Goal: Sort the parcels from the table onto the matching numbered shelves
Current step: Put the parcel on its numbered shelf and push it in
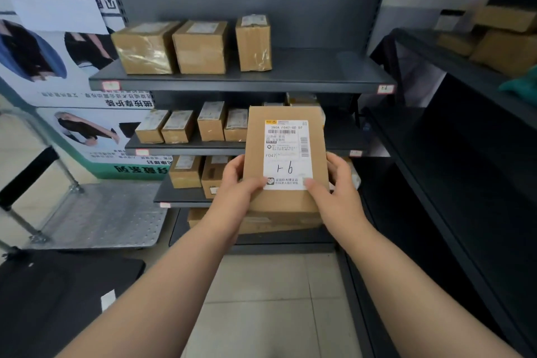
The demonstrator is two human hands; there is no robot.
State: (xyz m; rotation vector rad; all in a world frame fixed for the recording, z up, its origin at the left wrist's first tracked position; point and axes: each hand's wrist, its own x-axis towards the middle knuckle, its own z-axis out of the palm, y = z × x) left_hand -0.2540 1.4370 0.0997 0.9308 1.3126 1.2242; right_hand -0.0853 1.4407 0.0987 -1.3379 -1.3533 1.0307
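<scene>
Brown parcel (286, 154) — white label (287, 154) — dark-grey shelves (241, 83)

One view only, worn at the head. The dark shelf unit (241, 85) is faced straight on from close by, tilted downward; the tiled floor (261, 299) is caught at the near edge.

Parcel depot, tagged metal shelves (319, 73), labelled cardboard parcels (200, 48), platform trolley (116, 212)
</scene>
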